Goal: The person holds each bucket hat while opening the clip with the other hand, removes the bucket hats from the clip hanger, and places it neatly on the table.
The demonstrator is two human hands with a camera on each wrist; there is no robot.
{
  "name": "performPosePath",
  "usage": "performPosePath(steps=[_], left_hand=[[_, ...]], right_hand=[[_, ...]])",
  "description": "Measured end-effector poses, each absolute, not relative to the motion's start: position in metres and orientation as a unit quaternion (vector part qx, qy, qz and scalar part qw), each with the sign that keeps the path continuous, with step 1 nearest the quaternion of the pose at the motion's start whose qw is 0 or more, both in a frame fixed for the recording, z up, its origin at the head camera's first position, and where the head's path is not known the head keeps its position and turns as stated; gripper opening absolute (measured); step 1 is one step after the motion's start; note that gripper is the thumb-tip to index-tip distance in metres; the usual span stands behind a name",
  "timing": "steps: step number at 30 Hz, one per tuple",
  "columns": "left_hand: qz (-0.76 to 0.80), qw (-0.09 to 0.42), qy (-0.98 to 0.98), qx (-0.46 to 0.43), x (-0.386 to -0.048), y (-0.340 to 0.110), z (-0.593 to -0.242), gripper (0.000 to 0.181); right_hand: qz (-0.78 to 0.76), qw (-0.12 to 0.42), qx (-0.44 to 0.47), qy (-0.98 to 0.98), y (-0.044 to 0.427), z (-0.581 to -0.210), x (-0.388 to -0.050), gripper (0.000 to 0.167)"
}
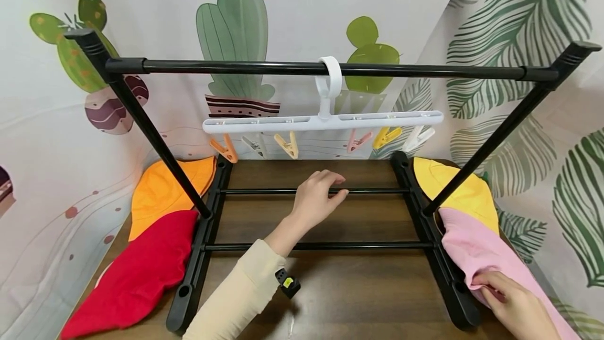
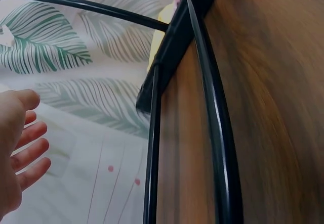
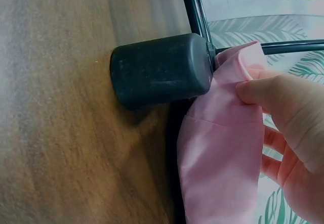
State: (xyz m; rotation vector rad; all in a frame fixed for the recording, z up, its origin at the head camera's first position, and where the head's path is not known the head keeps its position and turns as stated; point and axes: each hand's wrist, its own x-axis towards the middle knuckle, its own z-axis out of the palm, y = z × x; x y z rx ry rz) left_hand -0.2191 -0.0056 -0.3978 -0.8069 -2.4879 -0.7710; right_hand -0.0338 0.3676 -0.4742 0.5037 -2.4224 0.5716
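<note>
My right hand (image 1: 516,303) pinches the edge of a pink cloth hat (image 1: 476,240), which looks folded and lies along the rack's right foot. In the right wrist view, thumb and fingers grip a fold of the pink hat (image 3: 223,143) beside the black foot's end (image 3: 159,72). My left hand (image 1: 317,195) hovers below the hanger with loosely bent fingers and holds nothing. Its fingers are spread and apart from the rods in the left wrist view. Above it, a white clip hanger (image 1: 325,121) hooks over the black rack's top bar (image 1: 236,67). Several coloured clips hang from it.
Beyond the pink hat lies a yellow cloth hat (image 1: 453,188). On the left side are an orange cloth hat (image 1: 167,185) and a red one (image 1: 141,272). Two black lower rods (image 1: 321,246) cross the wooden table (image 1: 358,298). A patterned curtain (image 1: 155,4) stands behind.
</note>
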Motion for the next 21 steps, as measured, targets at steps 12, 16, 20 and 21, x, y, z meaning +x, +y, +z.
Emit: performPosePath(steps=[12, 16, 20, 21], left_hand=[[-0.243, 0.216, -0.891, -0.318, -0.207, -0.048, -0.409, 0.019], [-0.244, 0.216, -0.888, -0.326, -0.201, -0.063, -0.412, 0.019], [-0.239, 0.212, -0.891, -0.323, -0.194, -0.081, -0.415, 0.019], [-0.236, 0.21, -0.893, -0.321, -0.192, -0.086, -0.415, 0.019]], right_hand=[[0.202, 0.277, 0.194, -0.919, 0.373, -0.48, -0.035, 0.039], [0.194, 0.266, 0.196, -0.924, 0.372, -0.478, -0.034, 0.02], [0.195, 0.24, 0.181, -0.934, 0.369, -0.476, -0.033, 0.035], [0.196, 0.234, 0.176, -0.936, 0.369, -0.475, -0.033, 0.043]])
